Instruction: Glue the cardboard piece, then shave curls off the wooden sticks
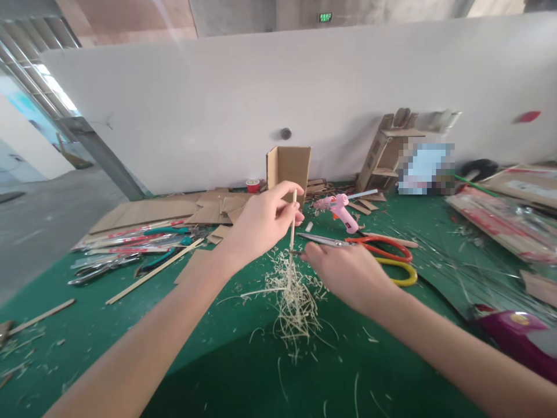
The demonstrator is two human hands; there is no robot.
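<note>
My left hand (278,215) is closed around the top of a thin wooden stick (292,244), which stands nearly upright with its lower end in a heap of curled wood shavings (298,310). My right hand (343,273) is closed beside the stick's middle. From its fingers pokes a thin dark blade (296,252), its tip at the stick; the rest of that tool is hidden in the hand. Just behind my right hand lie scissors (324,239) with red and yellow handles.
A pink glue gun (346,215) rests behind the scissors. A folded cardboard piece (293,165) stands against the white panel (183,116). Pliers (104,267), wooden strips (154,271) and flat cardboard (143,213) lie left. A cardboard structure (378,154) and wrapped packs (505,223) are right.
</note>
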